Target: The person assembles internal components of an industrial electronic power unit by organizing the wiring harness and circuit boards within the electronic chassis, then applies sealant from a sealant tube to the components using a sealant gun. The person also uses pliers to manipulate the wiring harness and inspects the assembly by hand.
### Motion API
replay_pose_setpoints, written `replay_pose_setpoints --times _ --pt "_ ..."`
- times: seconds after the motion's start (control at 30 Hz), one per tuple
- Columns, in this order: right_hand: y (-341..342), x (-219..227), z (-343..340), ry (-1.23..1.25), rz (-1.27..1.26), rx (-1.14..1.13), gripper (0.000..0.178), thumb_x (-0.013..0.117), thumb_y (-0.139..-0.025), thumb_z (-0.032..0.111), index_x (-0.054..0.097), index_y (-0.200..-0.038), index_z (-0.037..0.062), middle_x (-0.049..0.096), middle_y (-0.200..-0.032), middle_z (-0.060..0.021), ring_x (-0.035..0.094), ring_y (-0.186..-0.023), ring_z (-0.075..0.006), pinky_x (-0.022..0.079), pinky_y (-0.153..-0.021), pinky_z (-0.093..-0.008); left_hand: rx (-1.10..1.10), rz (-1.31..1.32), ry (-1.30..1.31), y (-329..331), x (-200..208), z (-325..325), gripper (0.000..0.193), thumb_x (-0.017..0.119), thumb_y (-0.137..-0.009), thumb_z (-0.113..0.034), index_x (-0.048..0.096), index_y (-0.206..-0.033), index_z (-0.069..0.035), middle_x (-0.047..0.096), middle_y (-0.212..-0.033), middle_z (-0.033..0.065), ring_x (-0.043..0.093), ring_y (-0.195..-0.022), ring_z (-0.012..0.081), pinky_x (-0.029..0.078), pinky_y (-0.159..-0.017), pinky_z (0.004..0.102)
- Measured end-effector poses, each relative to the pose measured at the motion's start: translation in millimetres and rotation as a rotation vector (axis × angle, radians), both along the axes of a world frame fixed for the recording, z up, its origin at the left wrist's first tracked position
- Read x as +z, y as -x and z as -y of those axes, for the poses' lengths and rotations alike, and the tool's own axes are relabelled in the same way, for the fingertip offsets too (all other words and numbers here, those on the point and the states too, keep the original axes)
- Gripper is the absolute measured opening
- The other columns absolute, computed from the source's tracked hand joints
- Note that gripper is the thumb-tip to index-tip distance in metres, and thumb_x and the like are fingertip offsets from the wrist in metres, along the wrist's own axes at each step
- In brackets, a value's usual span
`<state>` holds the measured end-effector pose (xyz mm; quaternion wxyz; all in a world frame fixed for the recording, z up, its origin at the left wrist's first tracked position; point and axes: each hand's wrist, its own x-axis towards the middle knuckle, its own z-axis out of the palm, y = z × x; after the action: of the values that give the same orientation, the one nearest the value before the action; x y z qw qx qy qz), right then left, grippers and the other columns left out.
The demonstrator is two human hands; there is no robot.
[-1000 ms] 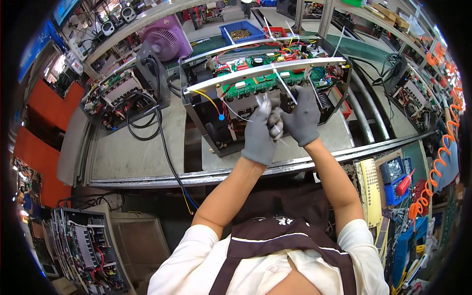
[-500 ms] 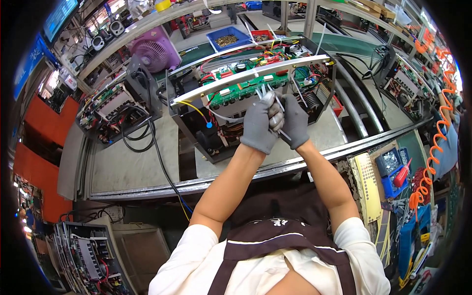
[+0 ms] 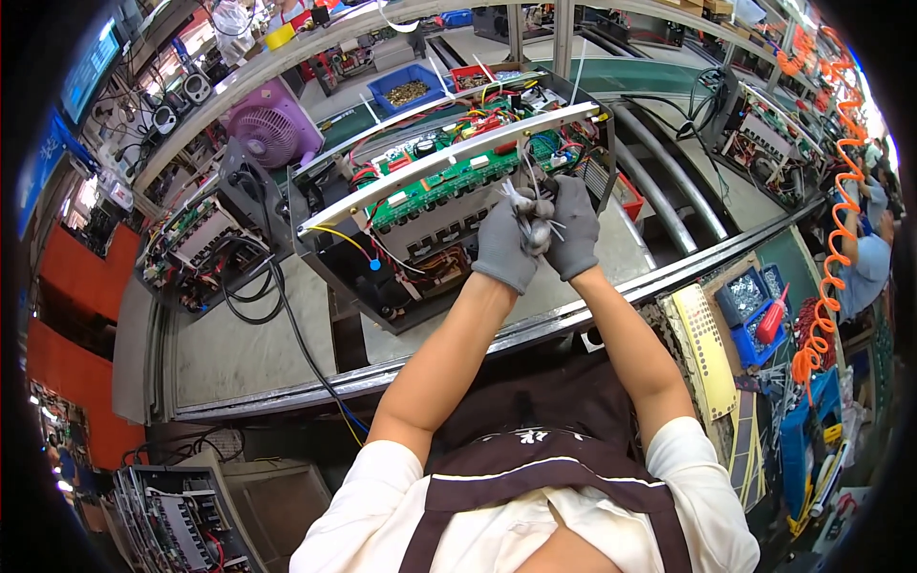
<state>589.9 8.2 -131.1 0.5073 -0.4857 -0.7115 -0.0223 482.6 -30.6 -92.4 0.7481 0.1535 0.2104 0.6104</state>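
Here, just above the frame's centre, the gloved left hand (image 3: 503,250) and right hand (image 3: 573,229) press together, pinching white cable ties (image 3: 531,212) that point up-left toward the green circuit board (image 3: 441,186), equally near both.

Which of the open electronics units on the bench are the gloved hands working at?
The middle unit, with the green circuit board and a silver rail across its top. Both hands meet at its front; the other open unit sits apart to the left, beside the purple fan.

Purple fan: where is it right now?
Head view, upper left: the purple fan stands on the bench behind the open machine case, left of the green circuit board.
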Motion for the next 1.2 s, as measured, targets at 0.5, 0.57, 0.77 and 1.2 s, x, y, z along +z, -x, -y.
replay_pose_setpoints --times 0.5,0.57,0.77,1.2 --pt "-1.9 16.0 7.5 0.048 -0.055 0.111 0.026 0.057 -0.080 0.010 0.052 -0.106 0.0080 0.056 -0.095 -0.0065 0.057 -0.087 -0.0200 0.045 -0.075 -0.0301 -0.005 -0.188 0.092 -14.7 33.4 -13.5 0.025 0.047 -0.092 -0.035 0.050 -0.084 -0.012 0.034 -0.049 -0.0050 0.025 -0.034 0.0073 0.020 -0.033 0.0233" --pt "-2.8 16.6 8.5 0.028 0.011 0.037 0.027 0.058 -0.080 0.010 0.052 -0.106 0.0076 0.057 -0.096 -0.0067 0.057 -0.088 -0.0203 0.045 -0.076 -0.0304 0.007 -0.248 0.116 -13.7 35.7 -13.8 0.023 0.049 -0.092 -0.033 0.049 -0.079 -0.014 0.036 -0.049 -0.0043 0.026 -0.032 0.0079 0.019 -0.032 0.0246" --pt "-4.6 17.6 7.9 0.047 0.068 0.020 0.034 0.065 -0.073 0.019 0.053 -0.103 0.0126 0.055 -0.097 -0.0076 0.057 -0.086 -0.0254 0.048 -0.069 -0.0351 0.003 -0.415 0.057 -11.8 32.0 -22.5 0.024 0.047 -0.093 -0.029 0.049 -0.077 -0.011 0.037 -0.048 -0.0029 0.027 -0.032 0.0086 0.019 -0.033 0.0262" --pt "42.4 1.3 46.0 0.065 0.261 0.286 0.049 0.073 -0.060 0.023 0.047 -0.099 0.0083 0.049 -0.087 -0.0103 0.054 -0.080 -0.0294 0.045 -0.065 -0.0376 0.209 0.101 -0.095 63.4 -58.1 91.7 0.034 0.041 -0.095 -0.028 0.052 -0.113 -0.002 0.034 -0.058 -0.0042 0.029 -0.040 0.0082 0.030 -0.038 0.0242"
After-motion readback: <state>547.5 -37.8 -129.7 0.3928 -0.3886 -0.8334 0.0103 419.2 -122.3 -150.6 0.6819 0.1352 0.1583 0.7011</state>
